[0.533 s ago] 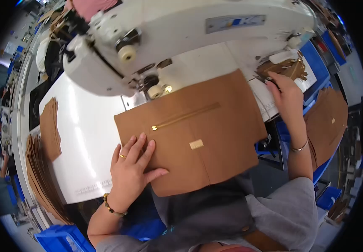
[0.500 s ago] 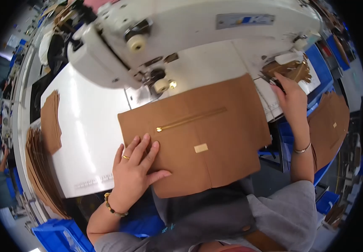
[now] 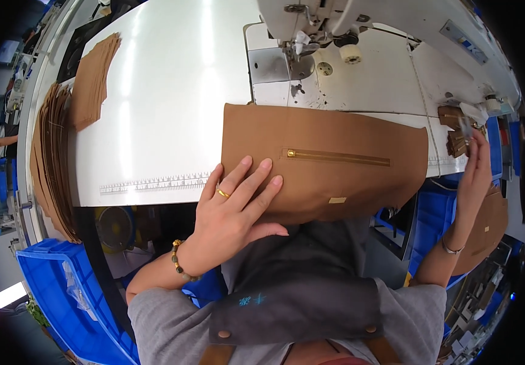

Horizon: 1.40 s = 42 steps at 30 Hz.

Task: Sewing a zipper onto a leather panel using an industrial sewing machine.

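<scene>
A brown fabric panel [image 3: 323, 131] lies over the front edge of the white table, its lower part sagging toward my lap. A zipper [image 3: 338, 158] with a gold pull is set in it, and a small pale label [image 3: 337, 200] sits below. My left hand [image 3: 235, 204] rests flat on the panel's left side, fingers spread. At the far right my right hand [image 3: 478, 161] has its fingers closed on a small silvery tool [image 3: 465, 129], blurred, its kind unclear. Small brown zippered pieces [image 3: 455, 143] lie beside those fingertips. Behind the panel stands the sewing machine's needle area [image 3: 296, 52].
Stacks of brown pieces [image 3: 95, 82] and larger brown panels [image 3: 52, 164] sit at the left. A blue bin [image 3: 71, 301] stands at lower left. More brown panels [image 3: 484, 234] hang low at right near another blue bin [image 3: 435, 210]. A ruler strip [image 3: 153, 184] runs along the table edge.
The view has shifted, so the machine now appears higher and farther right. My right hand has the silvery tool raised beside the small brown pieces. My left hand stays flat on the panel.
</scene>
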Each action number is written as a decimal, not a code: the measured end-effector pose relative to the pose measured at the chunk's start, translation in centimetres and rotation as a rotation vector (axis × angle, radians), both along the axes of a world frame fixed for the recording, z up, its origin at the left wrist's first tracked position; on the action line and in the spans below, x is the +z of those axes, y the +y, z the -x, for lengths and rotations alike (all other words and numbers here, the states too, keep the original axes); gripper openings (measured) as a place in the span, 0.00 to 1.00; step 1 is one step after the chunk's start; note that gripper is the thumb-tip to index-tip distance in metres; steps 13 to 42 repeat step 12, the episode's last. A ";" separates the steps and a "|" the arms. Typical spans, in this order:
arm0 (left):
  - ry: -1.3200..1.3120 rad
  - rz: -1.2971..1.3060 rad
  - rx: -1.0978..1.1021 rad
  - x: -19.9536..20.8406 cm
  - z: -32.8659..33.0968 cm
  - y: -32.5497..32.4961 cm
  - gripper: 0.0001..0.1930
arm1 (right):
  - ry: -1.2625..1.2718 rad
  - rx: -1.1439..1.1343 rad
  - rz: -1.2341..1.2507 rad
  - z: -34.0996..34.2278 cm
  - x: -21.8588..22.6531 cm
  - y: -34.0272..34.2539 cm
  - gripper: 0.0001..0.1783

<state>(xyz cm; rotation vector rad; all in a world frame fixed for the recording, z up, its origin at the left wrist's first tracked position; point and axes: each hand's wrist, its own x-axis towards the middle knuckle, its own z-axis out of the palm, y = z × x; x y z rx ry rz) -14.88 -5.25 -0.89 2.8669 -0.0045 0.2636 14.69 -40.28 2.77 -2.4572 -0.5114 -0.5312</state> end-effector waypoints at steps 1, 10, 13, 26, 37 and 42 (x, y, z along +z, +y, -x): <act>-0.027 0.005 0.004 -0.4 -0.1 0.1 0.40 | 0.058 0.115 0.039 1.3 -0.1 2.0 0.17; -0.337 -0.016 0.039 -4.3 -0.7 0.3 0.34 | -0.109 0.961 0.315 5.4 -3.4 18.4 0.18; -0.360 -0.038 0.022 -4.8 -0.7 0.4 0.34 | -0.174 1.054 0.304 5.5 -4.3 19.7 0.19; -0.360 -0.038 0.022 -4.8 -0.7 0.4 0.34 | -0.174 1.054 0.304 5.5 -4.3 19.7 0.19; -0.360 -0.038 0.022 -4.8 -0.7 0.4 0.34 | -0.174 1.054 0.304 5.5 -4.3 19.7 0.19; -0.360 -0.038 0.022 -4.8 -0.7 0.4 0.34 | -0.174 1.054 0.304 5.5 -4.3 19.7 0.19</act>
